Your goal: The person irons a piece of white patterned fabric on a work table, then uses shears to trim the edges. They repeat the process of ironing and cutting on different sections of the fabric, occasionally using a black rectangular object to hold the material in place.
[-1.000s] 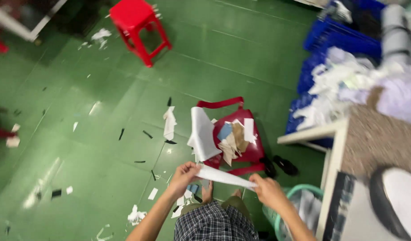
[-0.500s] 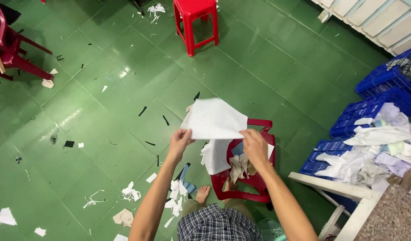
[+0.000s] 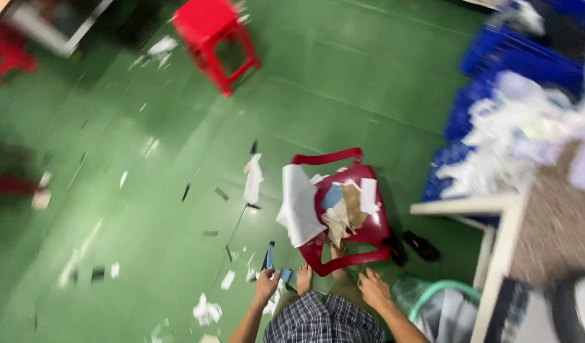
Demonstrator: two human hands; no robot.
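My left hand hangs low at the bottom of the view, fingers loosely apart, holding nothing. My right hand is beside my knee, fingers spread and empty. Just ahead stands a red plastic chair with a white cloth sheet draped over its left side and several white, tan and blue fabric pieces heaped on the seat. My bare feet rest on the green floor at the chair's front edge.
Scraps of white cloth and dark offcuts litter the floor. A red stool stands far off. Blue crates with white fabric piles sit at right beside a white table. Black sandals and a green-rimmed basket lie near.
Both hands held a white sheet up between them; now it lies draped on the red chair and both hands have dropped empty to my knees. The view has swung right.
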